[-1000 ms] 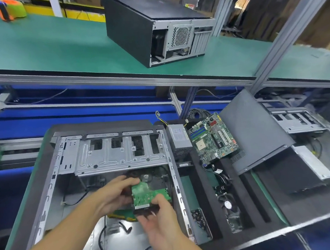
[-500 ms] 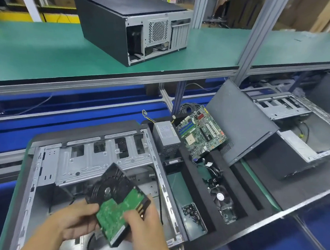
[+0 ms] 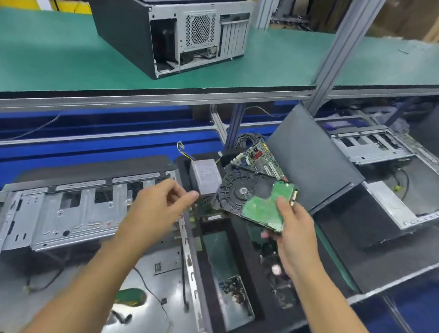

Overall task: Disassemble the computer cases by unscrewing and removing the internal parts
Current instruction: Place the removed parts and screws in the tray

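The open computer case (image 3: 190, 259) fills the view from seven to nine o'clock, lying on its side. Its metal drive cage (image 3: 81, 215) runs across the far end, and loose black cables lie on its floor. Over its right wall hovers the left hand (image 3: 154, 210) — fingers loosely bent, thumb and forefinger reaching toward three o'clock, holding nothing.

At twelve o'clock, a closed black case (image 3: 125, 30) sits on the green upper shelf (image 3: 37, 62) with its rear panel toward the camera.

Near the left hand's three o'clock stands the grey power supply (image 3: 205, 176), with yellow and black wires at its eleven. At the supply's six o'clock, a small metal dish (image 3: 237, 318) sits in a slot of the black foam tray (image 3: 401, 262); its contents are too blurred to name.

Right of centre the hard drive (image 3: 251, 198) is held tilted in the air, clear of the case and over the foam tray, its green circuit board facing up. The right hand (image 3: 293, 228) grips its five o'clock corner — thumb on the board, fingers beneath.

At the drive's twelve o'clock leans the motherboard (image 3: 262, 158), partly hidden by it. A dark side panel (image 3: 311, 160) slants at the drive's two o'clock. At three o'clock of the view lies a second open case (image 3: 397, 193).
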### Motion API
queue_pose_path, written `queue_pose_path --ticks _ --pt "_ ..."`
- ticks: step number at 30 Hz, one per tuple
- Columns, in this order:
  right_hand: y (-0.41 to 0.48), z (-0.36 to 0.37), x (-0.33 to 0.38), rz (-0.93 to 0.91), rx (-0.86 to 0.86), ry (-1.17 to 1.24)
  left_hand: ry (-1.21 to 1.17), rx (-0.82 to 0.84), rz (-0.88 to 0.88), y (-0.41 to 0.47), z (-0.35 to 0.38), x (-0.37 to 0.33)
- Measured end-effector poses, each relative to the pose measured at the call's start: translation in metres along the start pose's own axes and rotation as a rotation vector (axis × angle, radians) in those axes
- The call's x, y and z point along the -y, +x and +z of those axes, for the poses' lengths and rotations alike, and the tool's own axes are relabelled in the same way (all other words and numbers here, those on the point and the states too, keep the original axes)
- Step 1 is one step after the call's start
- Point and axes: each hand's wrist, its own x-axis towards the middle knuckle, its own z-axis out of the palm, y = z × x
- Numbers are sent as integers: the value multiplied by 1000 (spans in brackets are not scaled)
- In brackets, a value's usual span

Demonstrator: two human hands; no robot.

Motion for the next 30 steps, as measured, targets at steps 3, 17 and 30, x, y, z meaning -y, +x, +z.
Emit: queue_pose_path --ticks 3,17,30 --pt "32 -19 -16 22 39 -325 245 47 162 8 27 2" --pt "70 29 -129 181 310 -1249 562 -62 113 25 103 29" --pt "78 36 -156 120 389 -1440 563 -106 106 25 112 38"
